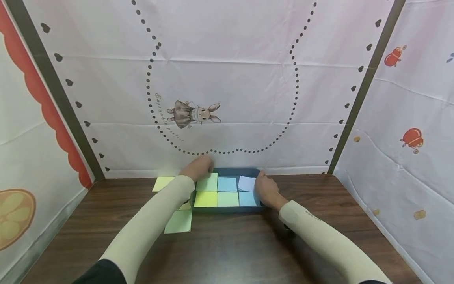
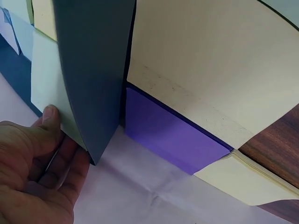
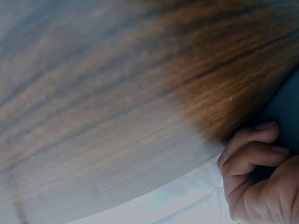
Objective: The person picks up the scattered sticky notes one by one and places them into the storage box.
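My left hand [image 1: 199,166] rests at the back left corner of the shallow dark blue tray [image 1: 227,171], fingers [image 2: 49,116] loosely together, touching a pale green square note [image 1: 207,183]. My right hand [image 1: 267,191] curls its fingers [image 3: 250,140] against the tray's right wall. Flat pastel paper squares tile the tray, which sits on the wood-grain tabletop [image 1: 230,244].

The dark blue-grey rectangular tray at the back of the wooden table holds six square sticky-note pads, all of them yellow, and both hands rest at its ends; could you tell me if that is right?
Not quite. The dark blue-grey rectangular tray does hold six pads with the left hand and right hand at its ends, but they are not all yellow: the head view shows yellow, green, blue and lilac pads.
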`<state>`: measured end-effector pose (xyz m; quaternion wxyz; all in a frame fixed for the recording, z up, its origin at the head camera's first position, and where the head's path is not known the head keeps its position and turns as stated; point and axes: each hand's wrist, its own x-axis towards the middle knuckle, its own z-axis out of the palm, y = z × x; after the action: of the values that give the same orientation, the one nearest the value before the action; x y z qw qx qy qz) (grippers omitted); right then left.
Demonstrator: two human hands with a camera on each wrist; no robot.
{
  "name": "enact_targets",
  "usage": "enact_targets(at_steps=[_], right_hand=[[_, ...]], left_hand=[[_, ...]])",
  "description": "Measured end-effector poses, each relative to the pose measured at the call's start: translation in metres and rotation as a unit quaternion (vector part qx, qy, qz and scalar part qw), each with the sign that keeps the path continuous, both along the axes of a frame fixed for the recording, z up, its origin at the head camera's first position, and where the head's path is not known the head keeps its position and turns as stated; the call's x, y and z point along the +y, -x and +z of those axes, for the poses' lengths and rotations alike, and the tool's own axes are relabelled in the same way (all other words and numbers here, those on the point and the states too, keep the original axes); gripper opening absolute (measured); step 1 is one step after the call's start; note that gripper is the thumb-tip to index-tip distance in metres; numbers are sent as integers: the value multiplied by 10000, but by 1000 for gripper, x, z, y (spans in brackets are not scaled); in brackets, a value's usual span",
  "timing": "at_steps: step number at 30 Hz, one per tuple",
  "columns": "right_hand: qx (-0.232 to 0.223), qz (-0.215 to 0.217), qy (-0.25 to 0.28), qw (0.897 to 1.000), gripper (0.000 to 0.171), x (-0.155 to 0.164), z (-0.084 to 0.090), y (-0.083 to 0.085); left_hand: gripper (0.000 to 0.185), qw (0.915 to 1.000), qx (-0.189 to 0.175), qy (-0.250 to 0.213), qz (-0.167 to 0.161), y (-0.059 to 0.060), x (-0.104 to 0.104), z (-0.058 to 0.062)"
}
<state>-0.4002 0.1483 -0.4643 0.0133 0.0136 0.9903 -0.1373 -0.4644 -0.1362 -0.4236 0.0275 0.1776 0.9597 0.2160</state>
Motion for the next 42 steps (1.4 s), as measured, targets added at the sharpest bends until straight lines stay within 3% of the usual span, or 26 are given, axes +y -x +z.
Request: enact_targets(at_steps=[3,6,16,23,29,34,42], right_hand=[[37,9,-65,10000,39,0,0,-1],[45,12,-68,10000,38,0,-1,0],[103,76,-153,9998,37,-1,-2,1],[32,-70,-44,10000,39,-4,-2,0],[54,-46,-139,9999,37,-3,-1,-1],[49,41,-221,9997,37,-2,0,-1],[17,145,-300,9994,37,-1,2,0]], left_hand=[[20,9999,93,-25,-33,10,-3,-10],[20,9998,213,55,-25,12,-3,-14],[17,9981,373,436,-205,6,-4,-20],[20,9966,559,523,-295,14,-7,-31],[7,9965,558,450,-428,12,-10,-29],[10,9956,648,48,-682,21,-19,-28],[11,9917,994,62,-818,13,-40,-6]])
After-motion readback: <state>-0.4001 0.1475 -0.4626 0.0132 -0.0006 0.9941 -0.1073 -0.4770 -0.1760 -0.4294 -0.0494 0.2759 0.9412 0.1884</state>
